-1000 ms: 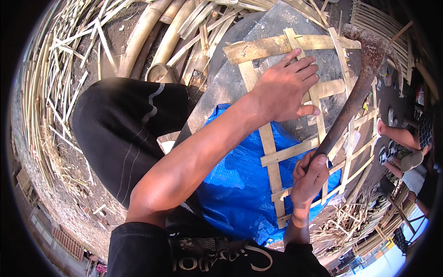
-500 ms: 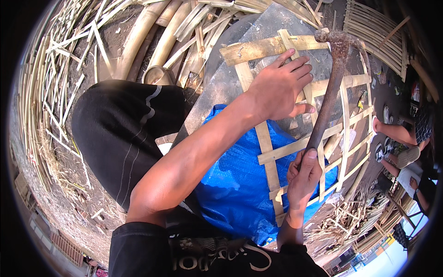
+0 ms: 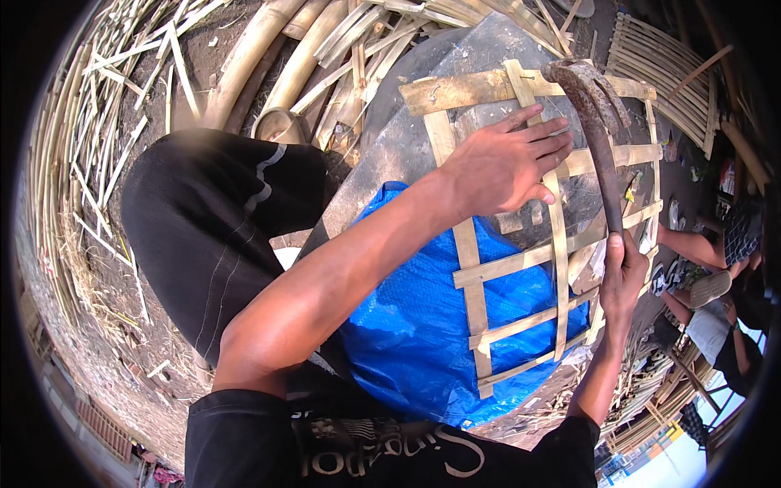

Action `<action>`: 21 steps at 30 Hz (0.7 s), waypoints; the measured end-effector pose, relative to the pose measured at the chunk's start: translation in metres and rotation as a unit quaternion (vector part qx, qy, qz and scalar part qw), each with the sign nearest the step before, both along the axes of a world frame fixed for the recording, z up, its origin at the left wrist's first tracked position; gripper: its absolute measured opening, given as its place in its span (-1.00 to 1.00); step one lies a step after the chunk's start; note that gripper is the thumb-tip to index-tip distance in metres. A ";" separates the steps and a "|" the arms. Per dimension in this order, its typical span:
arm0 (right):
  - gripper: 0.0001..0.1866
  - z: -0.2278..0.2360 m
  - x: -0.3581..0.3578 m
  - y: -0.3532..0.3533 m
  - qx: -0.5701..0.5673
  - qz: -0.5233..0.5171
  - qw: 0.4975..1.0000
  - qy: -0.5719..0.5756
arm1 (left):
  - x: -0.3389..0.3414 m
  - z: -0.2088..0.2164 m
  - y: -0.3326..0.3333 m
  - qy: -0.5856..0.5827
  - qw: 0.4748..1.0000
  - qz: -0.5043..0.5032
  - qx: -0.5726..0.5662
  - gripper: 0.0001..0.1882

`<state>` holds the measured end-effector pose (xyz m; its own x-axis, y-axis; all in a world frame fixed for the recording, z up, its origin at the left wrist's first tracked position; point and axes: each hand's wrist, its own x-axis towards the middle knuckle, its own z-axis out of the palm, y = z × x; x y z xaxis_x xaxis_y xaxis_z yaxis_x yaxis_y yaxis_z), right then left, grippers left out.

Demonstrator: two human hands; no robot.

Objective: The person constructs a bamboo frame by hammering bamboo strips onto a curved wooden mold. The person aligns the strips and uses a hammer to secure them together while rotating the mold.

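A lattice of flat bamboo strips [image 3: 512, 264] lies across a dark stone slab [image 3: 468, 61] and a blue plastic sheet [image 3: 399, 293]. My left hand [image 3: 506, 163] rests on the lattice near its far end, fingers spread over an upright strip and nothing gripped. My right hand [image 3: 625, 275] is closed round the lower handle of a rusty metal claw hammer [image 3: 604, 159]. The hammer head is up at the lattice's far right, with the forked claw showing. Small nail heads show in the wide far strip. My left forearm hides part of the left side strip.
Thick bamboo poles [image 3: 244, 69] and loose split strips [image 3: 61, 163] lie on the ground to the far left. A slatted bamboo panel [image 3: 663, 73] is at the far right. Other people's legs [image 3: 691, 244] are close by on the right. My bent knee [image 3: 203, 211] is left of the slab.
My right hand has moved right and a little away from me with the hammer, whose head has turned to show the claw. My left hand stays on the lattice, which has shifted slightly.
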<state>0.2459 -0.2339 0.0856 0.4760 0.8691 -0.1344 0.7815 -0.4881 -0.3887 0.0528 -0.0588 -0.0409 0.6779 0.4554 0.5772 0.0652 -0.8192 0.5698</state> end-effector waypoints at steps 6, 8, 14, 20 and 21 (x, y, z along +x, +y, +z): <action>-0.46 -0.011 0.004 -0.001 0.036 -0.049 0.997 0.045 | -0.002 0.004 0.002 0.059 0.994 -0.082 0.030 -0.55; -0.46 -0.013 -0.001 -0.003 0.044 -0.052 0.995 0.069 | -0.003 0.005 0.002 0.053 0.993 -0.103 0.019 -0.57; -0.47 -0.019 -0.020 -0.003 0.055 -0.054 0.993 0.090 | -0.001 0.005 0.001 0.043 0.992 -0.087 0.083 -0.62; -0.47 -0.025 -0.021 -0.010 0.048 -0.074 0.986 0.140 | -0.002 0.008 0.000 0.107 0.986 -0.115 0.049 -0.58; -0.47 -0.026 -0.020 -0.011 0.051 -0.077 0.987 0.131 | -0.001 0.009 -0.001 0.125 0.985 -0.113 0.048 -0.56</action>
